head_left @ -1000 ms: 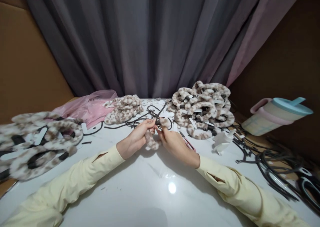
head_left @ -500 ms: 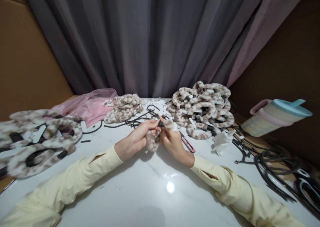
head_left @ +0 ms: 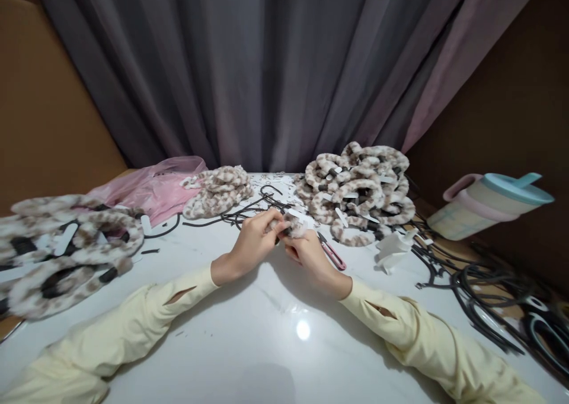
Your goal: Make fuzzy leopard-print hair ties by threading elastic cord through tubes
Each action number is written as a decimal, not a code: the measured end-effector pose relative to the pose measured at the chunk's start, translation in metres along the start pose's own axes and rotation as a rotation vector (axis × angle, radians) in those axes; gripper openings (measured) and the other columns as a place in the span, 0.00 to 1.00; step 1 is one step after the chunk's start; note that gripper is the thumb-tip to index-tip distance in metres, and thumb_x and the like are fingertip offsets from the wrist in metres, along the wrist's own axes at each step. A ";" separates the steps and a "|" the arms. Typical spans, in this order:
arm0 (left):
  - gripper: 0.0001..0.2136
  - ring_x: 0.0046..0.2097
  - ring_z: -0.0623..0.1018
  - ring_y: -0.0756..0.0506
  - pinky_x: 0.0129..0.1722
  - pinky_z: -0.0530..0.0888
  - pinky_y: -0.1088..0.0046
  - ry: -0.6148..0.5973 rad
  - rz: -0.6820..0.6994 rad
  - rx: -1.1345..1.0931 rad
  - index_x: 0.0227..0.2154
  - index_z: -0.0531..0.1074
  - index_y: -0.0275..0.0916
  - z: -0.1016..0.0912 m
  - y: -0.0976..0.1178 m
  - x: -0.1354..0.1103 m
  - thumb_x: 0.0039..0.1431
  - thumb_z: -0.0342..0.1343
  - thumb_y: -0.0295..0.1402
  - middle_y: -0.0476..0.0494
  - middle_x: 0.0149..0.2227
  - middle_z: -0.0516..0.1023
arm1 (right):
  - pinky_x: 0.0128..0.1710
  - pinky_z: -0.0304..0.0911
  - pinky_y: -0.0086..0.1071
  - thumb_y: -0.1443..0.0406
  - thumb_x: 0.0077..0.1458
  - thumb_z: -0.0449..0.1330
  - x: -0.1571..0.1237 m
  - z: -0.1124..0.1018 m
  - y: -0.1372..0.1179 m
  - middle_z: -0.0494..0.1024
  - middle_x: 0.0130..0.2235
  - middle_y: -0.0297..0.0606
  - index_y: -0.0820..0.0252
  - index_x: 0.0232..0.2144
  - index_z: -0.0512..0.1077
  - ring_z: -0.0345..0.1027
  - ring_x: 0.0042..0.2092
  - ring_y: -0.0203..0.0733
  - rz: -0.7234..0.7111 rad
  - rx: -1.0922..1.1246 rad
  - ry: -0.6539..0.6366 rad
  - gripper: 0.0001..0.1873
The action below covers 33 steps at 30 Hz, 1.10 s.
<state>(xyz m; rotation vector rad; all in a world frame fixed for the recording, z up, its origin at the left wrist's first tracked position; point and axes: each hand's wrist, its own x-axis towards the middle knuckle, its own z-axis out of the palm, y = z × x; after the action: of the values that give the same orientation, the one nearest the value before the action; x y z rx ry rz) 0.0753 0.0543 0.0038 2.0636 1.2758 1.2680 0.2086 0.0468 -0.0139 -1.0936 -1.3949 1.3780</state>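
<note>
Over the middle of the white table, my left hand (head_left: 254, 241) and my right hand (head_left: 311, 255) meet, fingers closed on a small spotted plush strap (head_left: 295, 225). Its fur is white with grey-brown spots; a dark part shows by my left fingertips, and much of it is hidden in my grip. Just beyond the hands lie black cords (head_left: 249, 209), tangled on the tabletop. A pink utility knife (head_left: 332, 253) rests right beside my right hand.
Finished-looking plush loops with white tags are heaped at back right (head_left: 360, 194) and left (head_left: 66, 285). Beside a pink plastic bag (head_left: 155, 185) sits a plush bundle (head_left: 220, 192). To the right are crumpled tissue (head_left: 393, 249), a lidded cup (head_left: 478, 209), coiled black cords (head_left: 478, 297) and scissors (head_left: 549, 336).
My left hand has turned over, its back now facing up. The plush piece that hung below my hands is now drawn up between the fingers, mostly covered.
</note>
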 end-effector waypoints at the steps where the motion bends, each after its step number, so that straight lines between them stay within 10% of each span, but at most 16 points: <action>1: 0.05 0.26 0.67 0.51 0.30 0.63 0.77 0.014 0.070 0.068 0.26 0.67 0.39 0.000 -0.004 -0.001 0.57 0.50 0.31 0.51 0.24 0.69 | 0.17 0.36 0.27 0.62 0.47 0.55 -0.001 -0.001 -0.003 0.48 0.13 0.23 0.56 0.15 0.51 0.37 0.16 0.28 0.043 0.041 -0.046 0.16; 6: 0.06 0.32 0.70 0.48 0.33 0.63 0.75 0.002 0.237 0.266 0.28 0.67 0.39 -0.001 -0.023 0.002 0.59 0.46 0.28 0.46 0.28 0.71 | 0.16 0.35 0.25 0.59 0.48 0.57 -0.002 -0.006 -0.014 0.46 0.13 0.20 0.57 0.18 0.56 0.34 0.16 0.26 0.185 0.190 -0.231 0.15; 12: 0.03 0.25 0.70 0.49 0.27 0.60 0.76 -0.029 0.112 0.393 0.32 0.67 0.39 -0.006 -0.028 0.009 0.58 0.49 0.29 0.49 0.25 0.73 | 0.17 0.33 0.25 0.61 0.48 0.59 0.005 -0.013 -0.018 0.48 0.14 0.19 0.63 0.23 0.65 0.33 0.17 0.26 0.207 0.265 -0.293 0.10; 26: 0.03 0.24 0.71 0.50 0.29 0.64 0.78 -0.007 -0.012 0.108 0.28 0.65 0.40 0.000 -0.018 0.007 0.56 0.51 0.27 0.52 0.23 0.74 | 0.19 0.39 0.26 0.61 0.51 0.57 0.007 -0.018 -0.024 0.56 0.13 0.24 0.63 0.21 0.66 0.44 0.17 0.28 0.096 -0.026 -0.306 0.12; 33: 0.03 0.22 0.68 0.50 0.27 0.62 0.78 -0.022 -0.011 0.112 0.27 0.66 0.40 -0.001 -0.017 0.006 0.56 0.51 0.30 0.53 0.20 0.69 | 0.26 0.47 0.27 0.71 0.56 0.50 0.010 -0.028 -0.023 0.69 0.25 0.34 0.62 0.27 0.66 0.59 0.26 0.34 -0.408 -0.912 -0.137 0.07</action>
<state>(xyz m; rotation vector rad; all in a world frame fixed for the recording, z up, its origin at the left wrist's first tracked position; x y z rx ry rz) 0.0671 0.0676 -0.0047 2.1381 1.3747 1.1908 0.2333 0.0633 0.0098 -1.1597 -2.2936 0.4973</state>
